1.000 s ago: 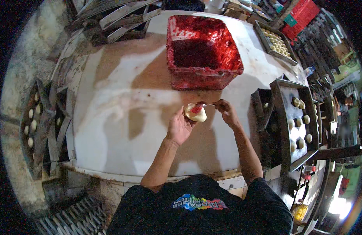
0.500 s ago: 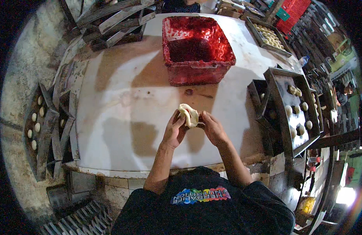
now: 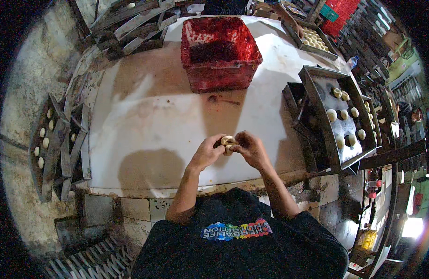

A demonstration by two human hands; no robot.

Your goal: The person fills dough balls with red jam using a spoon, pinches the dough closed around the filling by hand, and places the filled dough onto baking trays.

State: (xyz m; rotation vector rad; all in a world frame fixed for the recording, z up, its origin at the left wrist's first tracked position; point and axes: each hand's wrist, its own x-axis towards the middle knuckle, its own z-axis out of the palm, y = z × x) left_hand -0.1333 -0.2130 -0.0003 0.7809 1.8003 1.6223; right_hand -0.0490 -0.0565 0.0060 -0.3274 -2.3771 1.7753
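A small piece of pale dough (image 3: 228,140) is held above the near half of the table, pinched between my two hands. My left hand (image 3: 209,151) grips it from the left, fingers closed round its side. From the right, my right hand (image 3: 250,149) presses the dough's edge with thumb and fingers. The piece looks folded, with a dark gap in its middle. Beyond the hands, a spoon (image 3: 213,99) lies on the white tabletop (image 3: 154,121), just in front of a red-smeared plastic bin (image 3: 219,76).
On the right, a tilted metal tray (image 3: 347,123) holds several dough balls over other trays. A farther tray (image 3: 316,41) is full of dough balls, with another person's hand (image 3: 299,31) at it. More trays (image 3: 56,149) stand left; stacked metal pans (image 3: 135,28) stand far left.
The dough was a wider, open flap in my left hand; now it is folded smaller. My right hand has come in onto it. The view has shifted slightly.
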